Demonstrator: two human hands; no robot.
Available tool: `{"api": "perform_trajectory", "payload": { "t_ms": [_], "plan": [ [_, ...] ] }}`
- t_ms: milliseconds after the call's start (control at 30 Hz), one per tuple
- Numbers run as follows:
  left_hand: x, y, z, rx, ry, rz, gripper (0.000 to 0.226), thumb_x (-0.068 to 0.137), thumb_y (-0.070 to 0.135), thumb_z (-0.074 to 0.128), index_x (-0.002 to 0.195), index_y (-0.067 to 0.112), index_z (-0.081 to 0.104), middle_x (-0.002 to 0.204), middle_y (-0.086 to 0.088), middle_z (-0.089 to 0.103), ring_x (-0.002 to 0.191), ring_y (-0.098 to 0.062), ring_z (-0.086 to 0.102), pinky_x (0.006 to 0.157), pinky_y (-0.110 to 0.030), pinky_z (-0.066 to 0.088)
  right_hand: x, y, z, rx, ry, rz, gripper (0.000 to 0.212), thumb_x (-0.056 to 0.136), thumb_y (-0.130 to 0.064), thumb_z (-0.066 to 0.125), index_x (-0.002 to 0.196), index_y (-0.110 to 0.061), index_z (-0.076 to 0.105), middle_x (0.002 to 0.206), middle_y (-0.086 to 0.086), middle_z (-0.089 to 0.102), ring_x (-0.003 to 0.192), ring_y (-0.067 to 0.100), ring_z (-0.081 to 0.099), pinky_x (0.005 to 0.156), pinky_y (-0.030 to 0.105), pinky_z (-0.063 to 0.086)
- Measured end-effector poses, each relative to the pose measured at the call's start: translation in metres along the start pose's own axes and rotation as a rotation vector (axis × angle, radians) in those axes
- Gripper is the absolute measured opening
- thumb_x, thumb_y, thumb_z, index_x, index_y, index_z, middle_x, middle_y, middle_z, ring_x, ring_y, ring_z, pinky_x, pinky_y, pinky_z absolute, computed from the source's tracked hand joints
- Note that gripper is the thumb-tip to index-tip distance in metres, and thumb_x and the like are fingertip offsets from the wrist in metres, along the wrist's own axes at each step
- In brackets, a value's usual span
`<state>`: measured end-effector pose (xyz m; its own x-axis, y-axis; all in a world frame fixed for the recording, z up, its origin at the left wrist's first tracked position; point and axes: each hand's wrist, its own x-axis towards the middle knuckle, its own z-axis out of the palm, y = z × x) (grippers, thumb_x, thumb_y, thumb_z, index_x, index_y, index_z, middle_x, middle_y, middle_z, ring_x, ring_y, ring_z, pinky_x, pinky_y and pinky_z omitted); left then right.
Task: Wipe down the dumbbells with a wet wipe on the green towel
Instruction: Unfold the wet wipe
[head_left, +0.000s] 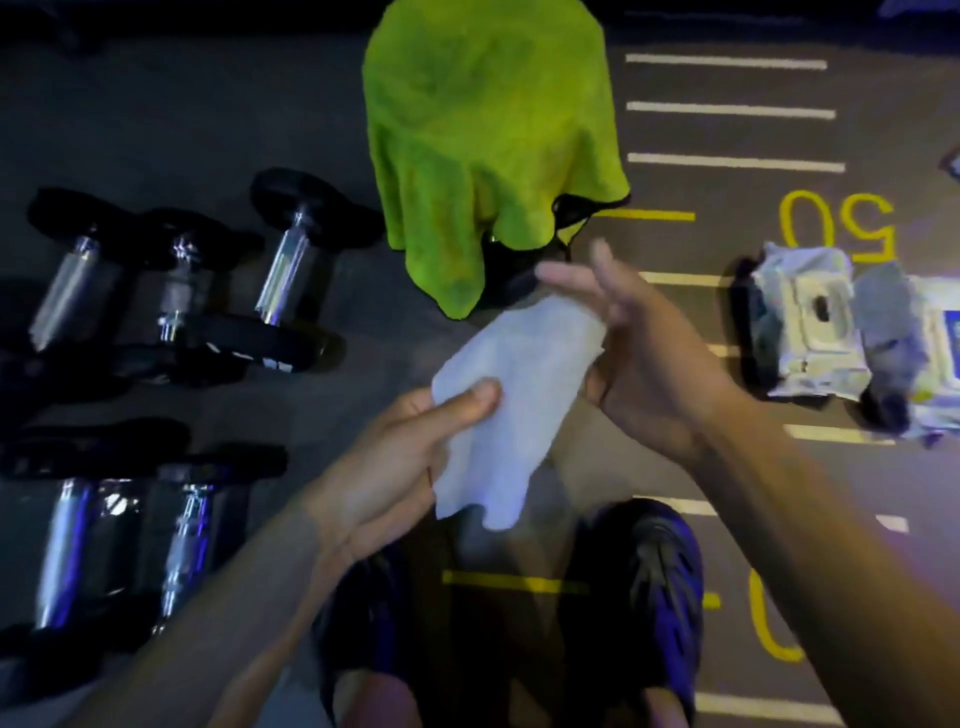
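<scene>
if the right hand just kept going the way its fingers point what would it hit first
Most likely the black dumbbell end poking out under the draped lime-green towel, just beyond the right hand fingertips; depth is unclear from this one view.

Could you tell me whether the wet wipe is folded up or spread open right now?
Spread open: the wet wipe hangs as a loose sheet between the left hand and right hand.
</scene>
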<state>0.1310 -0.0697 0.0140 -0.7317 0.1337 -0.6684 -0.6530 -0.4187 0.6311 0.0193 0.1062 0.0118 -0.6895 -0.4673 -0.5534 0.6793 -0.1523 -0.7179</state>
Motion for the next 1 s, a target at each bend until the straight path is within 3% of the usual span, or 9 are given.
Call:
{"api": "perform_trajectory", "payload": {
  "t_ms": [167, 267, 367, 500, 633, 733, 833, 933, 1000],
  "plan": [
    [0.0, -0.004, -0.013, -0.108, 0.073, -0.01, 0.034, 0.093, 0.028, 0.07, 0.117, 0.006, 0.078, 0.123, -0.018, 0.075, 0.109, -0.025, 0.074, 0.09, -0.034, 0.062, -0.002, 0.063, 0.001, 0.342, -0.154, 0.379, 0.092, 0.089, -0.08, 0.038, 0.137, -0.005, 0.062, 0.141, 0.018, 0.061, 0.13, 0.031, 0.059, 0.111, 0.048, 0.042],
    [-0.001, -0.004, -0.023, -0.111, 0.053, -0.013, 0.046, 0.099, 0.03, 0.063, 0.134, 0.001, 0.066, 0.134, -0.023, 0.068, 0.123, -0.03, 0.067, 0.098, -0.036, 0.057, -0.009, 0.075, 0.016, 0.337, -0.181, 0.349, 0.085, 0.088, -0.073, 0.041, 0.14, -0.009, 0.062, 0.143, 0.018, 0.061, 0.138, 0.031, 0.054, 0.122, 0.052, 0.032],
    [-0.006, -0.004, -0.027, -0.126, 0.027, 0.002, 0.046, 0.103, 0.033, 0.05, 0.134, 0.002, 0.066, 0.133, -0.018, 0.07, 0.122, -0.028, 0.067, 0.096, -0.034, 0.057, -0.014, 0.077, 0.02, 0.316, -0.132, 0.288, 0.076, 0.09, -0.061, 0.051, 0.142, -0.005, 0.058, 0.143, 0.018, 0.061, 0.137, 0.032, 0.055, 0.116, 0.047, 0.04],
    [-0.005, -0.007, -0.025, -0.1, 0.187, 0.013, 0.048, 0.089, 0.035, 0.067, 0.125, 0.005, 0.072, 0.121, -0.016, 0.076, 0.102, -0.022, 0.075, 0.081, -0.028, 0.061, -0.02, 0.08, 0.011, 0.407, -0.117, 0.18, 0.084, 0.08, -0.044, 0.081, 0.143, 0.003, 0.052, 0.147, 0.023, 0.055, 0.139, 0.036, 0.052, 0.115, 0.045, 0.041],
    [-0.007, -0.009, -0.02, -0.028, 0.185, 0.067, 0.039, 0.087, 0.032, 0.064, 0.115, 0.007, 0.076, 0.11, -0.013, 0.079, 0.094, -0.017, 0.076, 0.078, -0.023, 0.061, -0.02, 0.073, 0.01, 0.172, -0.031, 0.003, 0.02, 0.085, -0.007, 0.071, 0.104, -0.012, 0.072, 0.108, 0.015, 0.073, 0.101, 0.027, 0.069, 0.089, 0.039, 0.051],
    [-0.003, -0.012, -0.022, 0.081, 0.219, 0.124, 0.037, 0.085, 0.032, 0.066, 0.113, 0.01, 0.077, 0.11, -0.012, 0.08, 0.096, -0.02, 0.076, 0.084, -0.032, 0.061, -0.02, 0.067, 0.006, 0.011, 0.056, -0.049, 0.023, 0.084, -0.004, 0.071, 0.106, -0.011, 0.072, 0.099, 0.011, 0.075, 0.087, 0.021, 0.069, 0.072, 0.033, 0.054],
    [-0.004, -0.013, -0.029, 0.179, 0.289, 0.136, 0.036, 0.084, 0.034, 0.07, 0.111, 0.013, 0.078, 0.109, -0.017, 0.079, 0.092, -0.026, 0.073, 0.083, -0.045, 0.057, -0.024, 0.064, 0.0, -0.105, 0.134, -0.074, 0.016, 0.09, -0.005, 0.071, 0.103, -0.013, 0.075, 0.105, 0.015, 0.077, 0.093, 0.027, 0.071, 0.076, 0.036, 0.057],
    [-0.006, -0.011, -0.036, 0.243, 0.274, 0.154, 0.038, 0.085, 0.035, 0.069, 0.113, 0.011, 0.076, 0.097, -0.021, 0.075, 0.073, -0.026, 0.066, 0.057, -0.03, 0.056, -0.028, 0.061, -0.007, -0.15, 0.135, -0.083, 0.013, 0.093, -0.01, 0.07, 0.102, -0.017, 0.077, 0.104, 0.018, 0.076, 0.092, 0.032, 0.069, 0.074, 0.037, 0.055],
    [-0.006, -0.005, -0.037, 0.291, 0.249, 0.229, 0.034, 0.085, 0.031, 0.069, 0.113, 0.012, 0.075, 0.094, -0.018, 0.073, 0.074, -0.027, 0.063, 0.054, -0.026, 0.052, -0.032, 0.054, -0.008, -0.157, 0.075, -0.133, 0.012, 0.094, -0.013, 0.071, 0.103, -0.019, 0.077, 0.096, 0.021, 0.071, 0.086, 0.033, 0.059, 0.069, 0.038, 0.048]
  ]
}}
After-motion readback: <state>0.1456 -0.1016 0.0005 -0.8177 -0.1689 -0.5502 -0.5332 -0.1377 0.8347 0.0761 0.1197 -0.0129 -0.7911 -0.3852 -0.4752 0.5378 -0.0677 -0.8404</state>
